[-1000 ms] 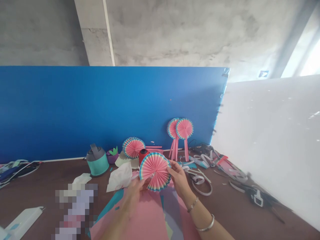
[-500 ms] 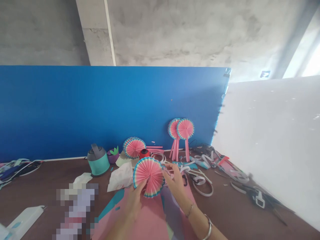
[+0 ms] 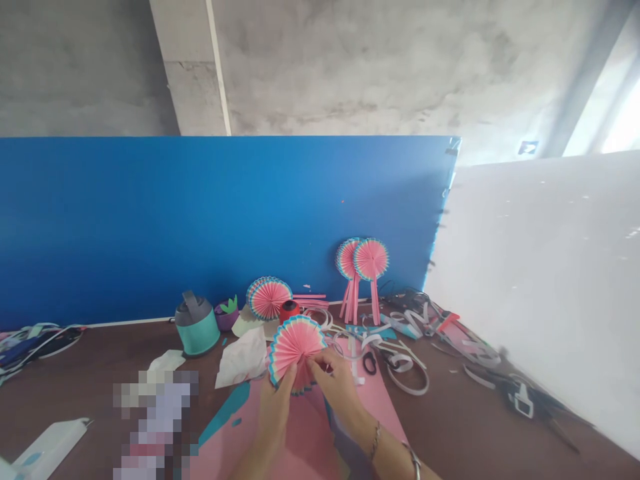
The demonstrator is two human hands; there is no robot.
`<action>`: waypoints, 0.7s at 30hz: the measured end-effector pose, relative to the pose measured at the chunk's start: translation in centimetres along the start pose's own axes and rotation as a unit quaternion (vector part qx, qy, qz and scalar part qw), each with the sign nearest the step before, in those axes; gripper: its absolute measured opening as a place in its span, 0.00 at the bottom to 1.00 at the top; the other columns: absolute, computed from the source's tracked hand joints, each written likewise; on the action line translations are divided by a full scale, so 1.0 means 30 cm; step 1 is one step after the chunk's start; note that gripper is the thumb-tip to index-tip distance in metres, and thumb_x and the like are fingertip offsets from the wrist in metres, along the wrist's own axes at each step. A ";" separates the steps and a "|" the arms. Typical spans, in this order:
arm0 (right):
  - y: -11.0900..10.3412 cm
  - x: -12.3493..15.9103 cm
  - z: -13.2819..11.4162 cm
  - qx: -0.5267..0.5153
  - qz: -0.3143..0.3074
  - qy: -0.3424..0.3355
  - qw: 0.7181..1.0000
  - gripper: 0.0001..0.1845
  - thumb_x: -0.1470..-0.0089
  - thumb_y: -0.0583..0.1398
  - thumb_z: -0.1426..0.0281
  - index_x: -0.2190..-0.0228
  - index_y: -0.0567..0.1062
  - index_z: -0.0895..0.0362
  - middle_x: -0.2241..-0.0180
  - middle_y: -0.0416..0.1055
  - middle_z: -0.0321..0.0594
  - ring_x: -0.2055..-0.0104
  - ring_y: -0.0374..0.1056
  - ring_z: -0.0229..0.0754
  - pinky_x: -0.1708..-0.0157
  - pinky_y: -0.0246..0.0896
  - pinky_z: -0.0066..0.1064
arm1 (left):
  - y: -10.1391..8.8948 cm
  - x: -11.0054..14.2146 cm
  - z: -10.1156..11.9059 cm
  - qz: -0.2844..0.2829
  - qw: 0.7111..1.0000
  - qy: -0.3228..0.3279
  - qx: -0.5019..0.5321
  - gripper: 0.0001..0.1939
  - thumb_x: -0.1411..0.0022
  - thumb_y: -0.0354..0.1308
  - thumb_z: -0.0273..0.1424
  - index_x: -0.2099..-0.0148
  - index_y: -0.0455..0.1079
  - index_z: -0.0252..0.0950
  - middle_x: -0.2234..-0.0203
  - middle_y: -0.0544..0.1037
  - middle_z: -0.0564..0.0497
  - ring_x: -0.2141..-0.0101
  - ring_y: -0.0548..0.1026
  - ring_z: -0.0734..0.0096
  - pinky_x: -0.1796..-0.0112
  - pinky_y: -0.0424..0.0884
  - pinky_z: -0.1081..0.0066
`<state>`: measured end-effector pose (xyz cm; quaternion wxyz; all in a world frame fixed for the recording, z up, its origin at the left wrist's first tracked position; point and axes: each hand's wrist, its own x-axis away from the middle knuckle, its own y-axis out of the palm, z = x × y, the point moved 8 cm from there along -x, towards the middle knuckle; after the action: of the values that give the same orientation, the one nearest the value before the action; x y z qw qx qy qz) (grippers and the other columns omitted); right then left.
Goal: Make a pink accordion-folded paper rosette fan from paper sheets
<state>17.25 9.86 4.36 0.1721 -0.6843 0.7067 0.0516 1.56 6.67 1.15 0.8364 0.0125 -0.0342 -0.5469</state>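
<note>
Between my hands is a round pleated paper fan [image 3: 298, 341], pink with a cream and blue edge, held above pink paper sheets [image 3: 300, 440]. My left hand [image 3: 278, 399] is closed on its lower left, thumb pressed on the pleats. My right hand [image 3: 336, 381] pinches the pleats right of the centre with thumb and forefinger; its other fingers are curled. Part of the fan's lower edge is hidden behind the hands. Similar fans [image 3: 270, 298] lie behind it, and finished ones on pink paper sticks [image 3: 371, 259] lean against the blue panel.
A teal and grey container [image 3: 197, 327] and a small purple pot [image 3: 227, 315] stand at the back left. Crumpled white paper [image 3: 243, 357] lies left of the fan. White strips [image 3: 407, 373], black-handled scissors [image 3: 369, 363] and cables spread over the right side. A blue panel [image 3: 200, 220] borders the back.
My right hand has moved from the fan's right edge inward and down to near its centre. The fan's pleats now look tilted and more strongly folded.
</note>
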 end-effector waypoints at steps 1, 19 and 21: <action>0.000 0.003 0.000 0.001 0.003 -0.002 1.000 0.10 0.54 0.58 0.69 0.83 0.75 0.56 0.79 0.68 0.36 0.75 0.59 0.39 0.74 0.51 0.29 | -0.004 0.007 0.008 0.007 1.000 -0.006 -0.007 0.24 0.48 0.62 0.41 0.50 0.69 0.39 0.47 0.72 0.45 0.42 0.62 0.51 0.48 0.64 0.61; 0.011 0.016 0.014 -0.002 0.017 0.029 0.999 0.15 0.53 0.58 0.64 0.84 0.77 0.56 0.79 0.71 0.39 0.75 0.64 0.42 0.74 0.56 0.30 | 0.014 0.018 0.017 -0.023 0.999 0.022 -0.014 0.23 0.51 0.62 0.47 0.59 0.71 0.36 0.60 0.78 0.44 0.54 0.72 0.51 0.59 0.69 0.64; 0.012 0.017 0.023 -0.030 0.019 0.050 0.998 0.14 0.54 0.59 0.63 0.83 0.78 0.56 0.78 0.73 0.40 0.73 0.65 0.43 0.73 0.58 0.30 | 0.018 0.018 0.005 -0.030 0.999 0.007 -0.014 0.24 0.53 0.62 0.50 0.61 0.71 0.37 0.64 0.79 0.46 0.58 0.74 0.52 0.64 0.69 0.65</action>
<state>17.01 9.60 3.48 0.1148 -0.6773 0.7255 0.0414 2.24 6.40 1.35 0.8197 0.0060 -0.0207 -0.5724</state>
